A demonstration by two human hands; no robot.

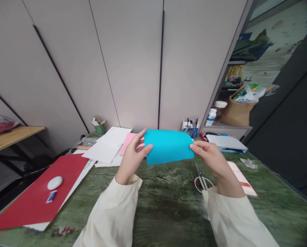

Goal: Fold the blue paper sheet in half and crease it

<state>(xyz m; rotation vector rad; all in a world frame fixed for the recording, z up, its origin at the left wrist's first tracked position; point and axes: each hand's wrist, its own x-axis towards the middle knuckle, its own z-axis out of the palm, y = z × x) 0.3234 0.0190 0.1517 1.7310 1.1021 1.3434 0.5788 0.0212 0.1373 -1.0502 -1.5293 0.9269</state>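
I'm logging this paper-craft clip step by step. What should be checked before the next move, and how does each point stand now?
1. Left hand grips the blue paper: ok.
2. Right hand grips its other edge: ok.
3. Paper held clear of the table: ok.
4. Scissors lie under the right wrist, untouched: ok.
5. Fold crease sharp: cannot tell.
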